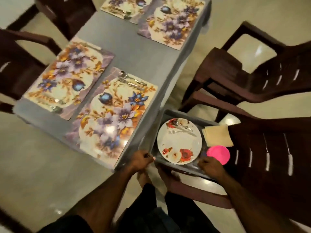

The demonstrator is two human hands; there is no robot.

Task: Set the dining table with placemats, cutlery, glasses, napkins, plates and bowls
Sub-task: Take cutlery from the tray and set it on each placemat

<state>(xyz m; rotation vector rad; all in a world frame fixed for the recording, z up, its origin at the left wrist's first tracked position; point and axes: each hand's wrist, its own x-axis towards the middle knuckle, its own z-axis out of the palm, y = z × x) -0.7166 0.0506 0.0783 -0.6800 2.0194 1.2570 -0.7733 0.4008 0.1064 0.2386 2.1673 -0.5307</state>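
Gripping the grey bin's (pixel 168 113) near rim, both hands (pixel 140 159) (pixel 210 166) sit beside the table edge (pixel 134 143).

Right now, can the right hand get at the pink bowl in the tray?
Probably yes: the right hand grips the grey tray rim right beside the pink bowl, nothing lying over it, but it must release its grip first.

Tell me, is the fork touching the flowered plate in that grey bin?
Touching. The head view shows the fork lying flat on the flowered plate, which sits inside the grey bin; no gap shows beneath it.
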